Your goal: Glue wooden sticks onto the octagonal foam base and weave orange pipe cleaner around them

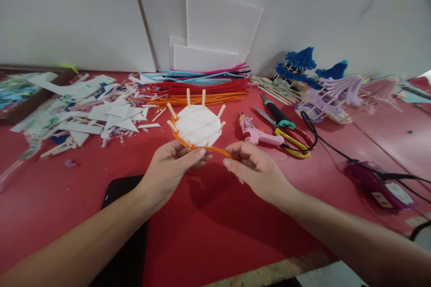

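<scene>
My left hand (171, 168) pinches the near edge of a white foam disc (197, 125) that has several wooden sticks standing out around its rim. An orange pipe cleaner (210, 148) is woven around the sticks along the disc's near side. My right hand (254, 168) grips the free end of that orange pipe cleaner, just right of the disc. Both hands hover above the red table (215, 215).
A pile of red, orange and blue pipe cleaners (202, 87) lies behind the disc. White foam scraps (101, 114) litter the left. A pink glue gun (256, 133), scissors (289, 136), a purple power strip (380, 186), finished tasselled pieces (323, 85) and a black phone (123, 233) surround me.
</scene>
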The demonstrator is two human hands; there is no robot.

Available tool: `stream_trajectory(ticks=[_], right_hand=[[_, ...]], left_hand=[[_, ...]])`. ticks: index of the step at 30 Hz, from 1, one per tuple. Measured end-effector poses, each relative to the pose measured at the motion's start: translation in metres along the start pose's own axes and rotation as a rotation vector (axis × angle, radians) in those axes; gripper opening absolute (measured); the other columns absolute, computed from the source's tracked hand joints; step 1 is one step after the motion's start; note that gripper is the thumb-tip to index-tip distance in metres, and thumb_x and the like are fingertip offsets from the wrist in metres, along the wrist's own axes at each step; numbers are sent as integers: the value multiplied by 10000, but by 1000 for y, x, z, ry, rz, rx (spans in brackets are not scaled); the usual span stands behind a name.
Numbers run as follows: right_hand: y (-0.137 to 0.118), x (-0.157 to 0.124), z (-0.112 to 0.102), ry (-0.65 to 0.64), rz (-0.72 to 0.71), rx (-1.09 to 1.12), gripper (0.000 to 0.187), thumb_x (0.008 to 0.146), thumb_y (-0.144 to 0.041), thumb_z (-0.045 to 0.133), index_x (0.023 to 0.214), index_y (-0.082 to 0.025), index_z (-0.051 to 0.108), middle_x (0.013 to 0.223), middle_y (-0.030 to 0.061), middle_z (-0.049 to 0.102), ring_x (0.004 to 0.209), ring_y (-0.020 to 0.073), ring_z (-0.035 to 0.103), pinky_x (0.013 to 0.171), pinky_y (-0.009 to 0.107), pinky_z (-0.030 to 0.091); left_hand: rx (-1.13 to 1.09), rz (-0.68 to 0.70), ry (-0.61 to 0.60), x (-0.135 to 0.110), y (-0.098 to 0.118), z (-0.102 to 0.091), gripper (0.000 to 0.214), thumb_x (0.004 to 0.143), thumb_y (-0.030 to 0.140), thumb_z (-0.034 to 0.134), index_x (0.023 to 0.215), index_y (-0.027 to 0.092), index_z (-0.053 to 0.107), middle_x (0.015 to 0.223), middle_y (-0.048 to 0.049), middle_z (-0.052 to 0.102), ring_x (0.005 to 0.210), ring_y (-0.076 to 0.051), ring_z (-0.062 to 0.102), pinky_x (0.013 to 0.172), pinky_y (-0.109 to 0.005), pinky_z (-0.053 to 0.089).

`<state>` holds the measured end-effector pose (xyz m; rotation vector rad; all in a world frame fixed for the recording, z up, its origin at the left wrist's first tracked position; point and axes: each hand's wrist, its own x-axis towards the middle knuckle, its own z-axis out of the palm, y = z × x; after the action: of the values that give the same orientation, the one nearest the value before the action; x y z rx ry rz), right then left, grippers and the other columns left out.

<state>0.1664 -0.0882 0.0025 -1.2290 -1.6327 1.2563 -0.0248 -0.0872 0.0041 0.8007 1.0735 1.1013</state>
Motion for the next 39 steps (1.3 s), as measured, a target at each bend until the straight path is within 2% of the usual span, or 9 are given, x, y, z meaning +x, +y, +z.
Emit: stream_trajectory(ticks=[4, 11, 16, 21, 24, 27, 31, 36, 39], right_hand=[[3, 2, -7, -34, 96, 187, 227, 873, -400, 532, 831, -182, 580, 579, -51, 514, 435, 52, 417, 412, 194, 330], [-4, -3, -8, -114, 99, 601, 184, 834, -366, 603, 826, -188, 646, 522, -40, 554, 411, 58, 438, 393, 194, 296], [-10, -11, -9, -210, 113, 673, 193, 836, -361, 598, 922, -198, 657, 492, -45, 551, 385, 56, 428, 371, 181, 283], [-13, -15, -7, -363, 142, 617, 173, 818, -350, 633, 812, -178, 611, 508, -41, 574, 378, 47, 451, 338, 150, 295], [-16, -17, -6, -371, 132, 483, 232, 801, -376, 647, 730, -164, 586, 513, -27, 584, 377, 45, 454, 346, 152, 327], [-16, -18, -4, -343, 70, 245, 252, 800, -378, 649, 706, -146, 623, 536, -2, 606, 396, 46, 462, 368, 163, 352], [-13, -17, 2, -307, -32, 44, 223, 816, -343, 633, 703, -153, 665, 576, 4, 624, 469, 66, 519, 434, 180, 404], [-5, -9, 4, -217, -74, -144, 205, 852, -282, 558, 709, -161, 639, 646, 3, 631, 579, 94, 562, 527, 202, 429], [-4, -6, 2, -181, -155, -176, 130, 837, -236, 564, 766, -162, 644, 726, 13, 652, 659, 110, 583, 596, 218, 449]], left_hand=[[-19, 62, 80, 4, 0, -3, 228, 680, 228, 770, 888, 173, 696, 864, -35, 754, 800, -165, 704, 781, -265, 548], [339, 215, 85, -3, 9, 2, 198, 676, 246, 764, 853, 185, 702, 816, -29, 752, 846, -221, 692, 792, -295, 535], [506, 331, 88, -9, 14, 9, 219, 662, 192, 753, 880, 194, 730, 924, -33, 757, 919, -259, 679, 805, -290, 519], [737, 377, 193, -14, 12, 8, 209, 672, 182, 726, 880, 187, 743, 870, -21, 763, 790, -237, 701, 705, -260, 534], [852, 410, 241, -16, 11, 7, 142, 682, 197, 706, 818, 186, 747, 834, -7, 764, 757, -222, 701, 703, -254, 540], [896, 457, 247, -17, 11, 6, 126, 687, 210, 698, 801, 184, 743, 805, -5, 763, 760, -213, 705, 700, -243, 545], [792, 455, 203, -16, 8, 7, 150, 684, 191, 706, 832, 181, 727, 840, -16, 766, 769, -196, 713, 689, -231, 558], [537, 419, 36, -14, 0, 7, 144, 666, 174, 732, 804, 156, 699, 776, -20, 766, 693, -176, 720, 585, -188, 558], [507, 432, -16, -15, -1, 7, 128, 678, 186, 723, 796, 147, 693, 755, -33, 763, 673, -181, 721, 553, -188, 556]])
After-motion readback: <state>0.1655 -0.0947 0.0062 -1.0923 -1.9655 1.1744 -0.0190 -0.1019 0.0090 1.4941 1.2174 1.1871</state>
